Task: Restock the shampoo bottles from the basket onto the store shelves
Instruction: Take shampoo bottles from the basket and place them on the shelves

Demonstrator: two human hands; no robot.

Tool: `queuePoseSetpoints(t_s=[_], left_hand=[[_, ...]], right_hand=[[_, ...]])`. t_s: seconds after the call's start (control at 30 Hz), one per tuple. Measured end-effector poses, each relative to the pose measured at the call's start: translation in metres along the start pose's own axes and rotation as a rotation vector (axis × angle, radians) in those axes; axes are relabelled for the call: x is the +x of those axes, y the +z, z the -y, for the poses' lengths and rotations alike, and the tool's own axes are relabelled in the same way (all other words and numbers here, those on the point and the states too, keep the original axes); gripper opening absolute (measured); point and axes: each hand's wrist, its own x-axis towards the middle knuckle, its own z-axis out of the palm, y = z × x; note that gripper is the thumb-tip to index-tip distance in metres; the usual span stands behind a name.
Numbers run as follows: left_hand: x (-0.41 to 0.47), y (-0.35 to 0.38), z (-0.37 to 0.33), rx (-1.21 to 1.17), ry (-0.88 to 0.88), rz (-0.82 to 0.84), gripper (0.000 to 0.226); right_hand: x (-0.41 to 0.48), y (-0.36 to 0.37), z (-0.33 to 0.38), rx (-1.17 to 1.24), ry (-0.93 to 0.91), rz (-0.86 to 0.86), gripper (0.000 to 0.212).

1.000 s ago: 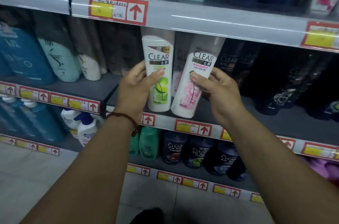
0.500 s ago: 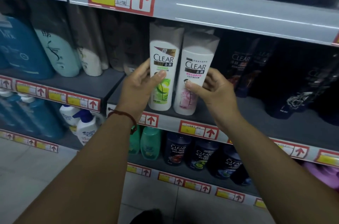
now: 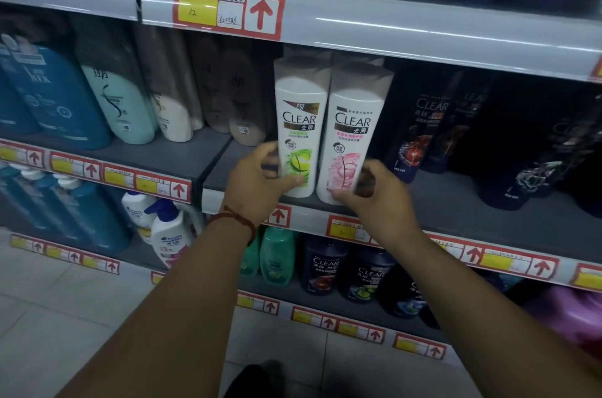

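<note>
Far left on the middle shelf [image 3: 456, 199] you've got big blue bottles [image 3: 49, 98], then a teal one [image 3: 120, 104], then some pale and brownish ones further back in the shade. Below those there's a couple of white pump bottles [image 3: 169, 231] next to taller blue ones. Up on the rail above sits a red price tag [image 3: 228, 8] with a yellow patch and an up arrow. Moving in, the left hand [image 3: 260, 176], with a dark red cord [image 3: 237, 221] on the wrist, is wrapped round the lower part of the green bottle [image 3: 299, 124]: thumb across the front by the lime graphic, fingers curled round its left side. Right beside it is the pink bottle [image 3: 355, 137], and the two white CLEAR bottles stand upright shoulder to shoulder, bottoms down at the front edge of the middle shelf. The right hand [image 3: 374, 199] has the pink one by its base, thumb at the bottom front and fingers curled round the right side. Past that it's a row of dark CLEAR bottles [image 3: 420, 124], pretty murky. On the shelf underneath are green bottles [image 3: 277, 254] and more dark CLEAR ones [image 3: 322, 264]. I can't spot the basket in this view.
</note>
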Motion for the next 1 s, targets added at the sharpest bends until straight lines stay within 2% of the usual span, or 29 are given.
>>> queuePoseSetpoints(t_s=[0.17, 0.57, 0.83, 1.0], left_hand=[[-0.003, 0.008, 0.0, -0.036, -0.042, -0.08, 0.048], [0.002, 0.018, 0.006, 0.047, -0.013, -0.124, 0.035], [0.005, 0.025, 0.007, 0.033, -0.034, -0.162, 0.031], [0.001, 0.025, 0.005, 0.01, -0.016, -0.146, 0.031]], right_hand=[[0.005, 0.006, -0.001, -0.007, 0.025, -0.058, 0.042], [0.008, 0.016, -0.009, 0.009, 0.017, -0.125, 0.038], [0.007, 0.012, -0.013, -0.072, 0.017, -0.068, 0.035], [0.013, 0.006, -0.017, -0.039, 0.077, -0.017, 0.035]])
